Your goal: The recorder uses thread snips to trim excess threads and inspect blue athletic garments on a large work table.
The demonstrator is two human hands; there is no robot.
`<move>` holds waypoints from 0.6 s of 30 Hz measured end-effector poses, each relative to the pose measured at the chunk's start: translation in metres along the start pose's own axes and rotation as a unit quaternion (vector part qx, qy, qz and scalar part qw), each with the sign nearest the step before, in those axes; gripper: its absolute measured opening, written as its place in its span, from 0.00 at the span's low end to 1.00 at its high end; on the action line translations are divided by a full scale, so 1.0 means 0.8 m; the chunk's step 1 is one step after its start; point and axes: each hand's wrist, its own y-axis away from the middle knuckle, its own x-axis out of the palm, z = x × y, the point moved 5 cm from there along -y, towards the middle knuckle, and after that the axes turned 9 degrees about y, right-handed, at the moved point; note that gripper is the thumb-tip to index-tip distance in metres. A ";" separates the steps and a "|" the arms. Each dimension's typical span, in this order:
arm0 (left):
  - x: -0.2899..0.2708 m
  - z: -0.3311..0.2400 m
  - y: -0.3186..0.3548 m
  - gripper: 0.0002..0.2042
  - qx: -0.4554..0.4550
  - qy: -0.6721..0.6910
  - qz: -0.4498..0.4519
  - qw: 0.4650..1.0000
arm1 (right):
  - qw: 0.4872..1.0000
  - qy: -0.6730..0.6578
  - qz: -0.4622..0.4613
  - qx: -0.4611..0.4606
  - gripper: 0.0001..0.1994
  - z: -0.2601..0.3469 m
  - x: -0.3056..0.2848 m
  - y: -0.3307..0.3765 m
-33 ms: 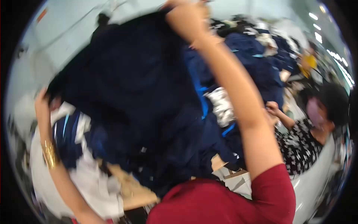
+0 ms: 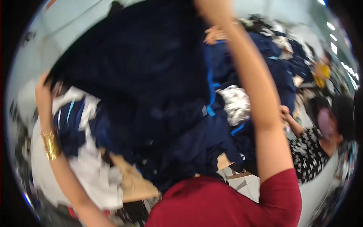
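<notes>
A large dark navy cloth (image 2: pixel 132 60) is stretched up in front of me, raised between my two hands. My left hand (image 2: pixel 44 94) is closed on its left corner. My right hand (image 2: pixel 217 13), blurred and partly cut off by the top of the picture, grips the cloth's upper right edge. The lower part of the cloth drapes down toward my red top, over other navy fabric on the table. What lies behind the raised cloth is hidden.
Navy fabric with bright blue strips (image 2: pixel 211 89) and a white bundle (image 2: pixel 235 104) lie to the right. White cloth (image 2: pixel 94 172) and tan board (image 2: pixel 132 181) are at lower left. A masked person in black-and-white patterned clothing (image 2: pixel 308 157) works at my right.
My right hand has moved up and to the right, lifting the cloth's edge higher and spreading it wider. My left hand has risen a little, still gripping its corner.
</notes>
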 end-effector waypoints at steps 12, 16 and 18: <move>0.022 0.261 0.464 0.25 -0.167 -0.067 -0.077 0.981 | 0.881 -0.136 0.416 0.183 0.22 -0.005 0.095 0.490; 0.044 0.268 0.515 0.25 -0.263 -0.099 -0.142 0.949 | 0.870 -0.061 0.444 0.205 0.23 0.005 0.082 0.546; 0.044 0.270 0.526 0.26 -0.270 -0.074 -0.154 0.947 | 0.860 -0.060 0.461 0.211 0.24 0.006 0.080 0.557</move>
